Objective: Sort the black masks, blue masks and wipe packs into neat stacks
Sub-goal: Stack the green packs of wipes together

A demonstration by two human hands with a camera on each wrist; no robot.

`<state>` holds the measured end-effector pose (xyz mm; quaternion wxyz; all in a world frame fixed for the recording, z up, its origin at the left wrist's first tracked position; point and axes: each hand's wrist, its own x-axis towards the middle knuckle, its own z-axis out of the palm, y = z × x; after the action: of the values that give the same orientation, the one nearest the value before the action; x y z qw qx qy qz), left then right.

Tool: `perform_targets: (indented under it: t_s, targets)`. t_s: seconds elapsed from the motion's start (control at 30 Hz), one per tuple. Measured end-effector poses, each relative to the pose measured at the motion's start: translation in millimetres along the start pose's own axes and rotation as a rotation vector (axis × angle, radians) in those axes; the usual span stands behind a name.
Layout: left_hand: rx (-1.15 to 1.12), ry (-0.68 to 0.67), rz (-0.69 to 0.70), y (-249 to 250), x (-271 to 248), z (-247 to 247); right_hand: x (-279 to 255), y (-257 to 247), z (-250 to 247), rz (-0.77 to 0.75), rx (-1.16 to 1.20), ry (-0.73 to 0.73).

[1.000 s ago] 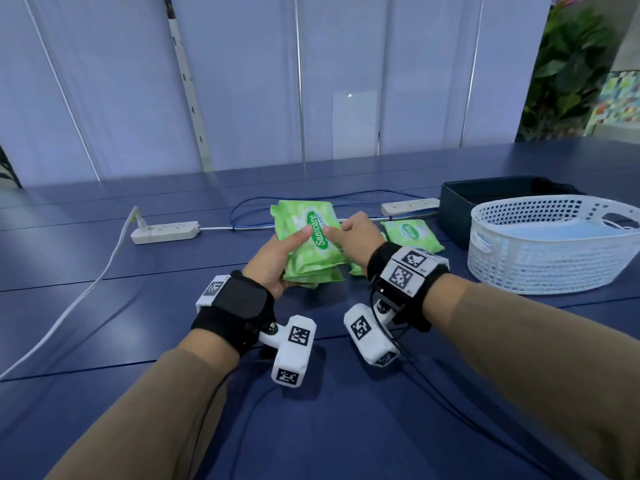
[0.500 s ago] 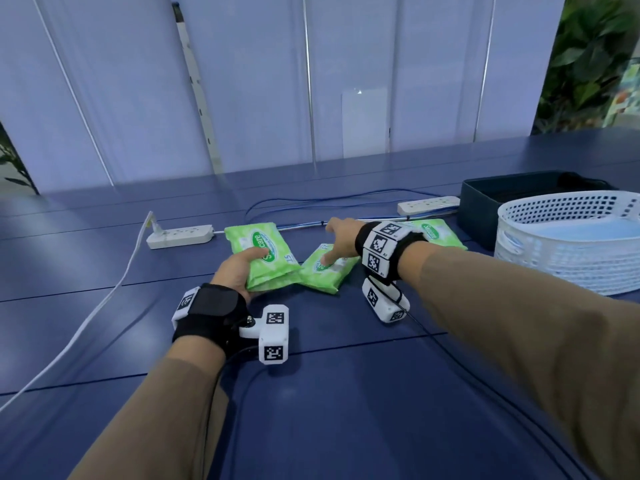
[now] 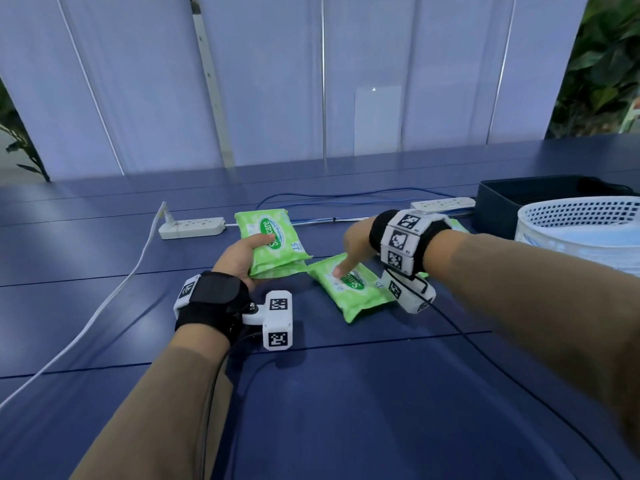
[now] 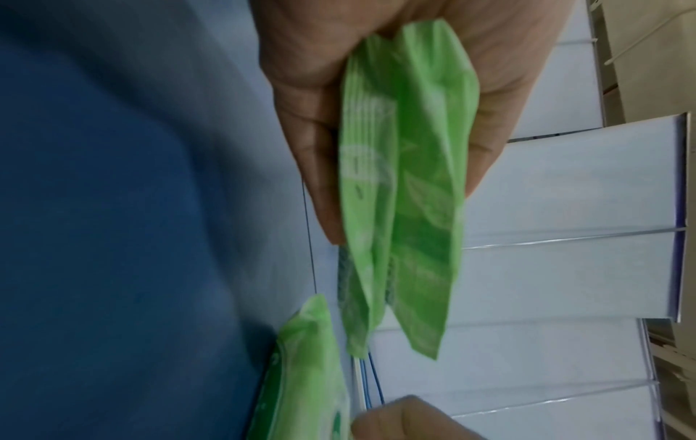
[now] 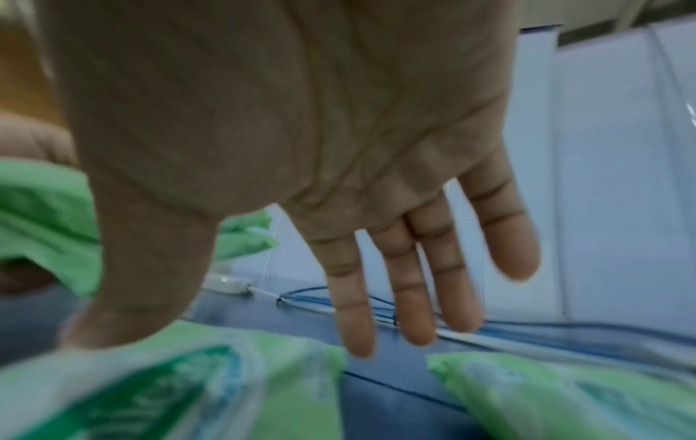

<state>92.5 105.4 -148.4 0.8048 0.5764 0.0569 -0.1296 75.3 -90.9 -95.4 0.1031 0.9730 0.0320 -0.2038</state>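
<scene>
My left hand (image 3: 242, 254) grips a small stack of two green wipe packs (image 3: 273, 240) just above the blue table; in the left wrist view the thumb and fingers pinch the held packs (image 4: 406, 178) at one end. A third wipe pack (image 3: 353, 291) lies flat on the table to the right of the stack. My right hand (image 3: 349, 247) hovers over it with straight fingers (image 5: 399, 297), the thumb touching the top of that pack (image 5: 169, 387). Another pack (image 5: 565, 396) lies further right, mostly hidden behind my right wrist in the head view.
A white basket (image 3: 581, 216) holding blue masks (image 3: 568, 239) stands at the right edge, with a dark box (image 3: 512, 199) behind it. Two white power strips (image 3: 192, 227) (image 3: 443, 204) and blue cables (image 3: 346, 197) lie behind the packs. A white cord (image 3: 104, 306) runs down the left.
My right hand has let go of the stack and moved right onto the single pack, which has slid nearer. My left hand has carried the stack leftward.
</scene>
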Motion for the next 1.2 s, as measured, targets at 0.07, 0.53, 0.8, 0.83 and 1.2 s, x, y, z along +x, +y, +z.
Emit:
perform_targets:
  t_s: [0.07, 0.53, 0.8, 0.83, 1.2]
  targets:
    - [0.006, 0.0, 0.005, 1.0, 0.4, -0.4, -6.9, 1.9, 5.8, -0.043, 0.034, 0.012]
    - [0.247, -0.033, 0.13, -1.4, 1.0, 6.1, -20.5, 4.8, 34.9, 0.102, 0.617, 0.015]
    - [0.14, 0.03, 0.139, -11.5, 3.8, 3.3, -25.1, 36.6, 6.4, 0.025, 0.888, 0.268]
    - [0.153, 0.018, 0.15, -14.6, 2.2, 8.7, -27.3, 39.9, 2.4, -0.014, 0.987, 0.286]
    - [0.124, -0.136, 0.17, -46.5, -20.8, 78.7, -26.2, 10.7, 49.1, 0.003, 1.071, 0.38]
